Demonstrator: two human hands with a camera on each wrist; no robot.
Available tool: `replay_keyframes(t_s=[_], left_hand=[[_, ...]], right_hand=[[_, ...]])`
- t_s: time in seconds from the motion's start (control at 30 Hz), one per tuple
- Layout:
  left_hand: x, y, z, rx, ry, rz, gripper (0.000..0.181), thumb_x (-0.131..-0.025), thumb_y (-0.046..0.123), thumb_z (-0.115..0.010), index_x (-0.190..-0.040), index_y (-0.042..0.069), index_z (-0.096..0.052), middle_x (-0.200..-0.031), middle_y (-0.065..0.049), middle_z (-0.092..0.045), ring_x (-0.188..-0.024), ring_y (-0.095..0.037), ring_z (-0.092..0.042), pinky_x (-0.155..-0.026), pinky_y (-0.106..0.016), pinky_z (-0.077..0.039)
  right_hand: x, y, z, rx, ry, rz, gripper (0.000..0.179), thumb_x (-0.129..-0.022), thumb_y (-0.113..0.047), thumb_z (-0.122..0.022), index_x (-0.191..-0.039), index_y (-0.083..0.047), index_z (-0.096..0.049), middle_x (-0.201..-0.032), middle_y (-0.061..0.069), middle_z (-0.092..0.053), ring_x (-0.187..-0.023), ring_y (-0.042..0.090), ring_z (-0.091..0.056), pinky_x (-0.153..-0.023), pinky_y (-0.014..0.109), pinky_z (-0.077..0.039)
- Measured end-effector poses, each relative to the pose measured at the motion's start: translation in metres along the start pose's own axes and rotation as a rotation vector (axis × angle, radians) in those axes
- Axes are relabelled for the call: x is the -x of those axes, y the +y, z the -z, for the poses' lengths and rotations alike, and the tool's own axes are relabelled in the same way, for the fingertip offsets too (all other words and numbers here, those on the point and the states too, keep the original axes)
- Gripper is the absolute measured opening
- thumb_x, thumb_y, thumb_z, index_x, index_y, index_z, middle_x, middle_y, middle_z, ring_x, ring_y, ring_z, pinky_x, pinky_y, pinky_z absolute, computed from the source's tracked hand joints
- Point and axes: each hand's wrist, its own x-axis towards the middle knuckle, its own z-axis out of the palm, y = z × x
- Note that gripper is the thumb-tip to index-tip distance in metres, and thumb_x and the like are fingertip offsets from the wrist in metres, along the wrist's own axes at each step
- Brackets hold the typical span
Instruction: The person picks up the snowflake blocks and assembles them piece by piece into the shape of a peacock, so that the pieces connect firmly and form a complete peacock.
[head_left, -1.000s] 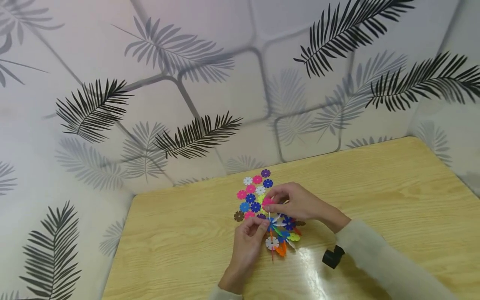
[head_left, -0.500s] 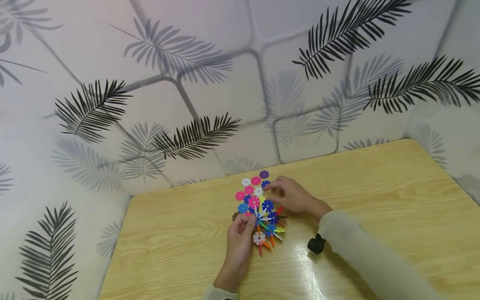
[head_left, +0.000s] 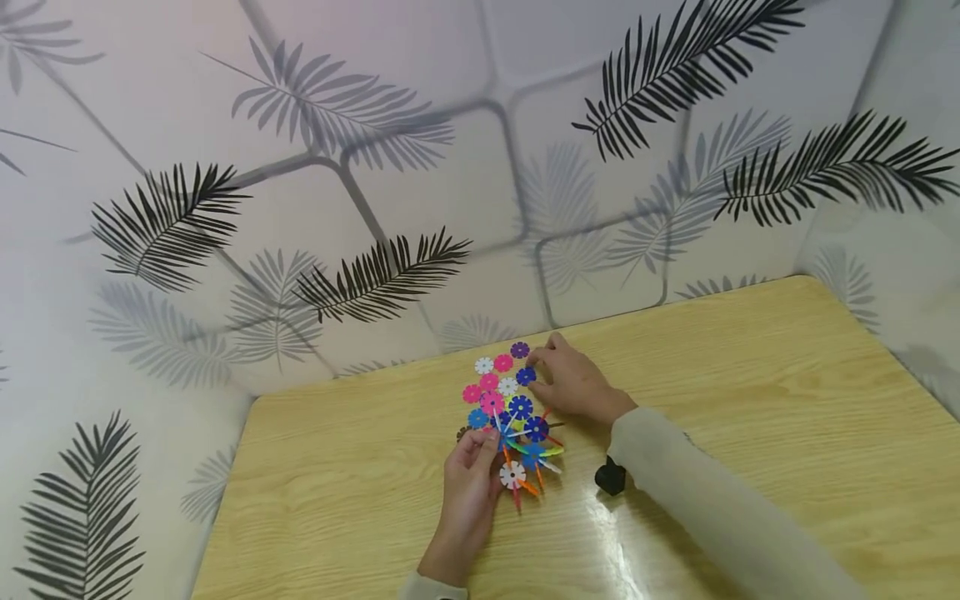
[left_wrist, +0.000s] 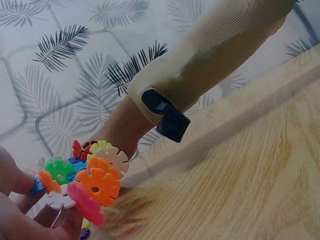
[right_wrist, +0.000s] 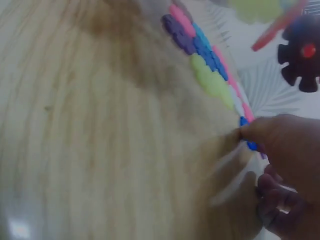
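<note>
My left hand (head_left: 467, 487) pinches a built cluster of interlocking notched discs (head_left: 534, 455) between thumb and fingers, low over the table. In the left wrist view its orange disc (left_wrist: 97, 188) faces the camera, beside white, green and pink ones. A pink disc (head_left: 492, 402) stands on a white piece at the cluster's far end. My right hand (head_left: 573, 383) reaches past the cluster and grips a blue disc (head_left: 526, 376) at its right edge, thumb and finger on it. The right wrist view shows the thumb partly covering that blue disc (right_wrist: 251, 145).
Loose flat discs lie in rows behind the cluster, among them a purple disc (head_left: 520, 350), a white disc (head_left: 483, 365) and a brown disc (head_left: 463, 433). They rest on a wood-grain table (head_left: 322, 492) against a leaf-patterned wall (head_left: 450, 192). A black device (head_left: 611, 477) hangs at my right cuff.
My right hand has let go of the pink disc on the cluster and moved away to the blue loose disc, which has shifted slightly toward me. My left hand has moved the cluster left.
</note>
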Motion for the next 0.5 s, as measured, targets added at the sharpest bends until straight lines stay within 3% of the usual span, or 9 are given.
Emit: replay_keyframes(t_s=[0.13,0.23,0.33,0.5], left_hand=[[0.000,0.000,0.002,0.016,-0.012,-0.001,0.013,-0.116,0.017,-0.055,-0.105,0.012,-0.061,-0.106,0.005,-0.061,-0.100,-0.013,-0.058,-0.082,-0.020,-0.055],[0.001,-0.001,0.002,0.024,-0.014,-0.005,0.013,-0.115,0.015,-0.055,-0.105,0.011,-0.062,-0.107,0.004,-0.063,-0.101,-0.013,-0.060,-0.084,-0.020,-0.056],[0.003,0.000,0.002,0.021,-0.015,-0.012,0.012,-0.115,0.014,-0.055,-0.107,0.010,-0.063,-0.108,0.004,-0.065,-0.102,-0.013,-0.062,-0.087,-0.021,-0.057],[0.004,0.003,0.000,0.008,-0.023,-0.044,0.012,-0.115,0.015,-0.057,-0.105,0.010,-0.063,-0.103,0.004,-0.065,-0.098,-0.012,-0.060,-0.083,-0.020,-0.055]], right_hand=[[0.001,0.004,0.002,-0.109,-0.030,0.018,0.023,-0.090,-0.015,-0.081,-0.110,-0.007,-0.072,-0.109,0.009,-0.065,-0.094,0.020,-0.059,-0.091,0.041,-0.058],[0.009,0.009,0.003,-0.275,-0.007,0.053,0.013,-0.093,-0.010,-0.080,-0.103,-0.007,-0.073,-0.100,0.007,-0.073,-0.091,0.016,-0.065,-0.086,0.035,-0.058],[0.023,0.011,0.008,-0.405,0.055,0.069,0.004,-0.100,-0.012,-0.079,-0.103,-0.010,-0.078,-0.099,0.005,-0.079,-0.090,0.014,-0.070,-0.085,0.030,-0.061],[0.051,0.008,0.028,-0.452,0.137,0.075,0.010,-0.102,-0.015,-0.078,-0.110,-0.012,-0.084,-0.103,0.006,-0.084,-0.091,0.014,-0.074,-0.081,0.025,-0.062]])
